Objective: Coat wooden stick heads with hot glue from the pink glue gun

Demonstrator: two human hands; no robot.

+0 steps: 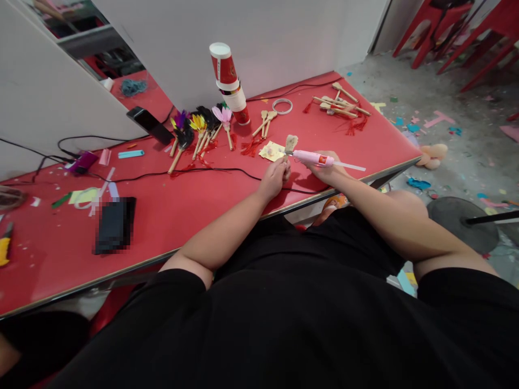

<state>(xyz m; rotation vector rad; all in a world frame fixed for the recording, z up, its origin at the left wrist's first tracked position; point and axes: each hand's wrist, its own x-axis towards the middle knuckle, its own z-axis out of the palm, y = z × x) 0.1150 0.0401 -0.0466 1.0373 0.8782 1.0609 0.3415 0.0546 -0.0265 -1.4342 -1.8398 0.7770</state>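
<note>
My left hand [274, 178] is closed around the stem of a small wooden stick with a pale tuft [290, 143] on top, held upright over the red table [170, 216]. My right hand [326, 170] grips a pink glue gun [314, 158] lying sideways, its nozzle touching the stick just below the tuft and a clear glue stick jutting out to the right. A yellow paper scrap [271, 151] lies just behind the hands.
A row of finished feathered sticks [198, 132] and stacked red-and-white paper cups [230, 81] stand at the back. Plain wooden sticks with red tassels [340, 105] lie far right, near a tape ring [282, 106]. A black cable [182, 172], phone [149, 124] and blurred dark object [114, 224] sit left.
</note>
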